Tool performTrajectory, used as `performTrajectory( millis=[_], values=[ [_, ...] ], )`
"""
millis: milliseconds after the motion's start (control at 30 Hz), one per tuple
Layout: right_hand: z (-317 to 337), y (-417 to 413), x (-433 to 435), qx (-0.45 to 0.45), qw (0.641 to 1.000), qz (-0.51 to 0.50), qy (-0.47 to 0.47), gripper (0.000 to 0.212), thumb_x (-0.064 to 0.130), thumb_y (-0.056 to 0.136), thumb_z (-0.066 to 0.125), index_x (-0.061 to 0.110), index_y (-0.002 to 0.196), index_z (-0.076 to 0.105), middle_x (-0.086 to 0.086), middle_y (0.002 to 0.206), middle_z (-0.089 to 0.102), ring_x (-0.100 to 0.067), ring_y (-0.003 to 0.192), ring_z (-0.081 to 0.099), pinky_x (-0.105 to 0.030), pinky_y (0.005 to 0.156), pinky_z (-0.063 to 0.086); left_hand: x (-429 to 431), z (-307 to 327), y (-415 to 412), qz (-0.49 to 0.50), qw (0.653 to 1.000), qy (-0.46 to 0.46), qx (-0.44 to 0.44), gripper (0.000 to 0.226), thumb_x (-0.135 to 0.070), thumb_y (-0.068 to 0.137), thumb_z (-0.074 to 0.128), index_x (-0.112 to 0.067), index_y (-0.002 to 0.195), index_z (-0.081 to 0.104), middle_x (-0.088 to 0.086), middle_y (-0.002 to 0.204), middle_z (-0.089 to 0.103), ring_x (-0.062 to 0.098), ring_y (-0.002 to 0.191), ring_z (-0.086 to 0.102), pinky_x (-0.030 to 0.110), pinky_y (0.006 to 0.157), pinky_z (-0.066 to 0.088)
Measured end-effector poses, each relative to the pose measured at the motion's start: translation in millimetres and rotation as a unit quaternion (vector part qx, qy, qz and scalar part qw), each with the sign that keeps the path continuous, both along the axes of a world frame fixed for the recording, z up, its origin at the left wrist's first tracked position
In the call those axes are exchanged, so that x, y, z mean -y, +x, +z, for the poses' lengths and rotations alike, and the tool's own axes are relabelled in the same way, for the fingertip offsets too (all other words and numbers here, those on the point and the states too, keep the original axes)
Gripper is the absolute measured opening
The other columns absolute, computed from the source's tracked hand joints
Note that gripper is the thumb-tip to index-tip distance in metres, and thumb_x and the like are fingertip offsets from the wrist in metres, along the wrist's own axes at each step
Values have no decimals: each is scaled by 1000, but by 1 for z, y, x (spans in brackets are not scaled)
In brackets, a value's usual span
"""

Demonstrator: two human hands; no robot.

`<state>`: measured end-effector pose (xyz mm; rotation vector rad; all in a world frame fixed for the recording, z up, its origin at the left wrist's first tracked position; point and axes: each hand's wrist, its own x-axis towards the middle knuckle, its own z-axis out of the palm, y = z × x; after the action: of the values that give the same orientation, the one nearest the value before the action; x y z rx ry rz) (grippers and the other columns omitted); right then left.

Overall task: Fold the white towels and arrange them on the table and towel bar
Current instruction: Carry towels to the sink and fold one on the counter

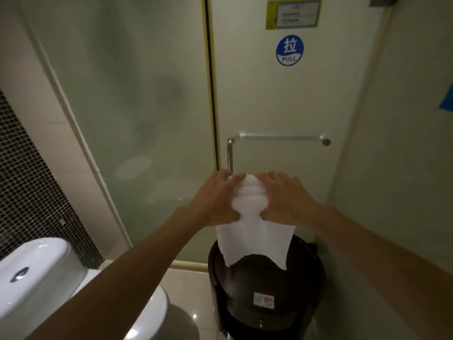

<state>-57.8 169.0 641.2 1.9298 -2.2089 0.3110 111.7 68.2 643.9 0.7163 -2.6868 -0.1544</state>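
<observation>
A white towel (252, 231) hangs in the air between both hands, bunched into folds at the top and loose below. My left hand (215, 200) grips its left side, thumb underneath. My right hand (286, 200) grips its right side the same way. The chrome towel bar (282, 137) is fixed to the frosted glass door just above and behind the hands, with nothing on it. The towel's lower edge dangles over a dark round bin.
A dark round bin (267, 285) stands on the floor below the towel. A white toilet (36, 273) is at the lower left. The frosted glass door (282, 99) carries a blue PULL sticker (289, 50). A wall closes in on the right.
</observation>
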Motion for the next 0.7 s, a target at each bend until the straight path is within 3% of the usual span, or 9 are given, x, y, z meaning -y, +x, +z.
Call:
performTrajectory(
  millis=[367, 700],
  values=[
    [14, 34, -19, 21, 1000, 17, 9, 79, 43, 65, 68, 21, 133, 35, -4, 122, 49, -28, 111, 47, -45, 88, 38, -21, 19, 39, 5, 1000, 1, -6, 96, -30, 61, 80, -20, 144, 34, 8, 135, 40, 25, 123, 36, 29, 100, 34],
    [13, 63, 2, 24, 999, 23, 31, 82, 44, 63, 67, 22, 135, 33, -5, 124, 49, -29, 112, 46, -45, 89, 37, -1, 14, 71, 1, 1000, 13, 7, 98, -30, 60, 83, -18, 144, 35, 9, 134, 42, 27, 123, 37, 37, 102, 37]
  ],
)
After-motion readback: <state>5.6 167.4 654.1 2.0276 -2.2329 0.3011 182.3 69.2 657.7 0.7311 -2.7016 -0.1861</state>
